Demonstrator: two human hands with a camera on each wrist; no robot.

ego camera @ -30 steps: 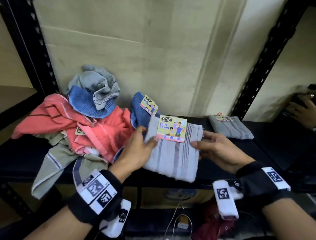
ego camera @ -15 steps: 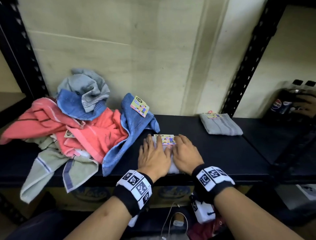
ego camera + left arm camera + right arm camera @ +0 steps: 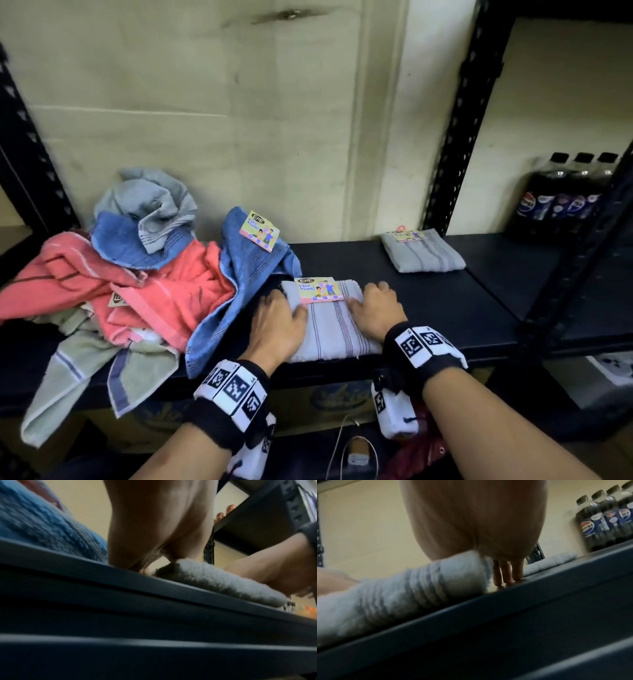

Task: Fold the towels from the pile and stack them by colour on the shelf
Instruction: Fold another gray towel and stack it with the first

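Note:
A folded grey striped towel [image 3: 330, 325] with a paper label [image 3: 318, 290] lies on the black shelf [image 3: 445, 308] near its front edge. My left hand [image 3: 279, 317] sits at the towel's left edge, thumb on top and fingers reaching down the side to the shelf [image 3: 142, 569]. My right hand [image 3: 376, 308] mirrors it at the right edge, and its straight fingertips [image 3: 508, 577] touch the shelf beside the towel [image 3: 402, 588]. A second folded grey towel [image 3: 423, 251] lies at the back right. The unfolded pile on the left holds coral [image 3: 164, 294], blue [image 3: 246, 284], grey [image 3: 150, 202] and green [image 3: 85, 370] towels.
The blue towel's corner hangs over the shelf front just left of my left hand. Black perforated uprights [image 3: 459, 137] frame the bay. Three cola bottles [image 3: 561, 198] stand on the neighbouring shelf at the right. Bare shelf lies between the two grey towels.
A second ago both hands held the grey towel in the air. They laid it on the shelf, pressed it flat side by side, then slid apart to its left and right edges.

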